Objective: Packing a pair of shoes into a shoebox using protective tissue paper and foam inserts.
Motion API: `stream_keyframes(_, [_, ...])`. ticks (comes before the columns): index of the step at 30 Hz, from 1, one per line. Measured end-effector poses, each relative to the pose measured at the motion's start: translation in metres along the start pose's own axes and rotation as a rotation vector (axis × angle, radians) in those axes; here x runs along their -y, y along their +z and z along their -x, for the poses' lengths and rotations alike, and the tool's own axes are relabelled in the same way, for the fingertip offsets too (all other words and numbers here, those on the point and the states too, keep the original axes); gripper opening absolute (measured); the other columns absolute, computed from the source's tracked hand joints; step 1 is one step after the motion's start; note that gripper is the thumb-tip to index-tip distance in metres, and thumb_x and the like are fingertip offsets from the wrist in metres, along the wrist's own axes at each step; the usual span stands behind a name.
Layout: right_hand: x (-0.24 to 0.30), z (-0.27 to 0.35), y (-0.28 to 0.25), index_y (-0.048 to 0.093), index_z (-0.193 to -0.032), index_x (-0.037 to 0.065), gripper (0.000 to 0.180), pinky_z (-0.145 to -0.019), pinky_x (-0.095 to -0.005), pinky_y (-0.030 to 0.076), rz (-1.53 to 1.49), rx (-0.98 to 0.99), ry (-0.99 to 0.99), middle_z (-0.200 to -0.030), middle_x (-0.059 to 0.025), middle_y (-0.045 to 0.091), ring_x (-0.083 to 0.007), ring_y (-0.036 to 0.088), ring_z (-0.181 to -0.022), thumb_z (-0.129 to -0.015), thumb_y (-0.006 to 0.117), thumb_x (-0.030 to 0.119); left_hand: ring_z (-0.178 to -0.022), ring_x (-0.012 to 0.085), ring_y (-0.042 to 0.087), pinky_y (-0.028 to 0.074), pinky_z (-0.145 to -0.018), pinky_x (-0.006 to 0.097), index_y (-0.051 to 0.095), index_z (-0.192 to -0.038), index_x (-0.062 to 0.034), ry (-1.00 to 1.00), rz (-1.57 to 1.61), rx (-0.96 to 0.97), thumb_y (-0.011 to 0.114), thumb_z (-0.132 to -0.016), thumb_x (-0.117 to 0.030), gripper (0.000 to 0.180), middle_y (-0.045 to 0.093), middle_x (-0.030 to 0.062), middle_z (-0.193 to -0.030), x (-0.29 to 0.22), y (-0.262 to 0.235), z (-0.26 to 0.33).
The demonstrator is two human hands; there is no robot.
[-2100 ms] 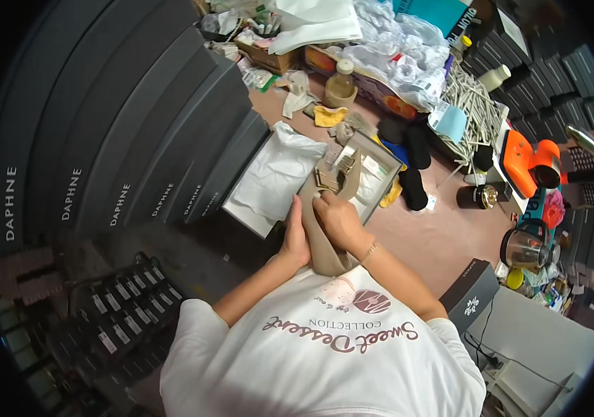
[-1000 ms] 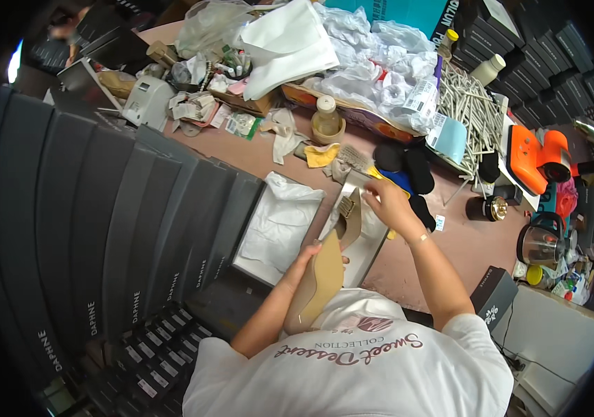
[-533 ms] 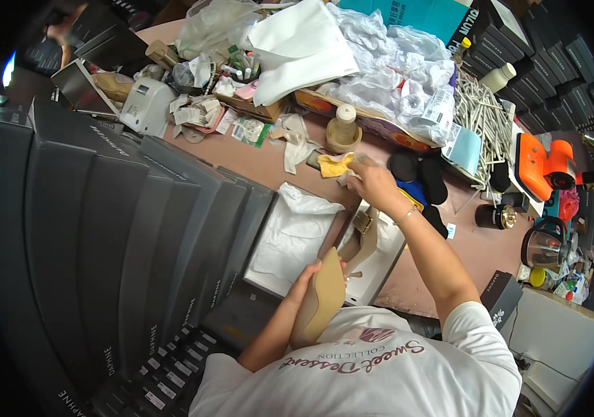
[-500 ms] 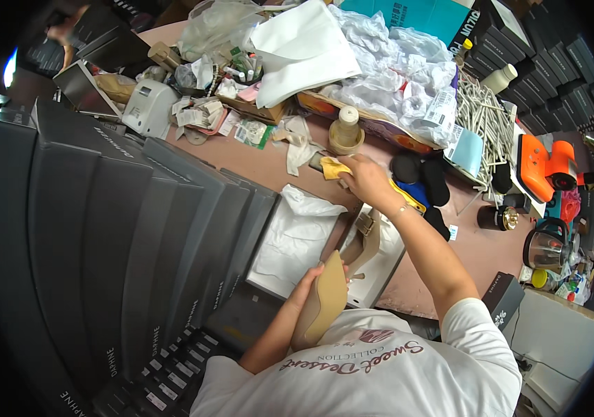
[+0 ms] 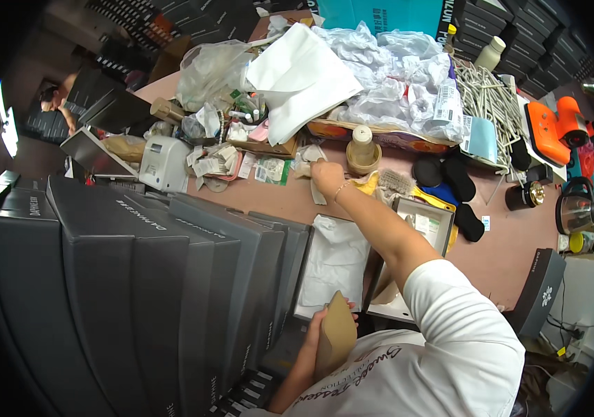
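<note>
My left hand (image 5: 315, 325) is closed around a beige shoe (image 5: 336, 332), held low in front of my shirt with its smooth pointed side up. My right hand (image 5: 327, 178) reaches across the table, its fingers closed on a crumpled pale cloth (image 5: 302, 167). A yellow cloth (image 5: 366, 183) lies just right of that hand. Below my right arm is an open shoe box: white tissue paper (image 5: 333, 258) fills the left part, and my forearm partly covers the white-walled right part (image 5: 443, 221).
Dark shoe boxes (image 5: 165, 306) stand in a row on the left. Behind the hand are a capped bottle in a cup (image 5: 363, 149) and a carton of crumpled white bags (image 5: 394, 76). A brush (image 5: 396, 182), black pads (image 5: 458, 179) and a glass pot (image 5: 575, 208) sit to the right.
My right hand has left the yellow cloth and moved left onto the pale cloth. My left hand still holds the shoe, now lower in the picture. The whole view has shifted.
</note>
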State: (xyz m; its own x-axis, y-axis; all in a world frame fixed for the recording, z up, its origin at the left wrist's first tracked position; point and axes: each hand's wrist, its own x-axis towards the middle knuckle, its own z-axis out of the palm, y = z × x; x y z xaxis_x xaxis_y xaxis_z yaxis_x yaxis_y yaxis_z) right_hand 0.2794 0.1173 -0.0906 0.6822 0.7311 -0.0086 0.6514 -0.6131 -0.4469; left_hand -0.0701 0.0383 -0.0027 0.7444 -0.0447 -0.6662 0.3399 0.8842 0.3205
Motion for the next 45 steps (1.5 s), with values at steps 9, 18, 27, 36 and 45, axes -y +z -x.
stream_keyframes(9, [0.011,0.27,-0.125,0.048,-0.088,0.004,0.025,-0.075,-0.0427,0.044,-0.363,0.068,-0.376,-0.087,-0.014,0.054,-0.0335,0.055,-0.085,-0.07,0.064,0.01,-0.097,0.0279,0.058,0.051,-0.078,0.036,0.046,-0.124,0.0011,0.121,0.148,0.095,0.047,-0.083,-0.046,0.063,0.054,0.0161,-0.118,-0.017,0.036,-0.01])
stream_keyframes(18, [-0.032,0.364,-0.176,0.05,-0.102,0.004,0.02,-0.076,-0.023,0.045,-1.497,0.249,0.303,-0.094,-0.0019,0.057,-0.0078,0.054,-0.085,-0.087,0.062,0.01,-0.095,0.0196,0.06,0.052,-0.078,0.032,0.045,-0.128,-0.0022,0.065,-0.077,0.158,0.049,-0.082,-0.045,0.063,0.057,0.0123,-0.115,0.038,0.109,-0.031])
stream_keyframes(27, [-0.063,0.378,-0.216,0.052,-0.103,0.006,0.017,-0.075,-0.0239,0.046,-1.81,-0.084,0.577,-0.096,-0.0008,0.059,-0.0071,0.054,-0.086,-0.089,0.06,0.013,-0.101,0.0292,0.059,0.05,-0.088,0.044,0.039,-0.133,-0.0024,0.056,-0.112,0.394,0.054,-0.081,-0.046,0.07,0.048,0.0173,-0.123,0.043,0.141,-0.043])
stream_keyframes(36, [-0.031,0.339,-0.16,0.06,-0.105,0.002,0.021,-0.072,-0.0209,0.043,-1.49,0.021,0.413,-0.091,0.0016,0.059,-0.0046,0.051,-0.081,-0.092,0.056,0.017,-0.097,0.0289,0.061,0.05,-0.085,0.04,0.037,-0.135,-0.0053,-0.022,-0.037,0.224,0.045,-0.086,-0.048,0.065,0.053,0.0175,-0.12,0.024,0.115,-0.033])
stream_keyframes(45, [-0.055,0.109,-0.192,0.067,-0.103,0.007,0.024,-0.064,-0.0334,0.046,-0.355,-0.529,-0.203,-0.082,-0.0128,0.053,-0.0272,0.056,-0.07,-0.081,0.066,0.016,-0.099,0.0294,0.059,0.049,-0.088,0.044,0.039,-0.134,-0.0063,0.109,0.09,0.147,0.044,-0.088,-0.045,0.06,0.052,0.0164,-0.123,0.001,0.068,-0.015])
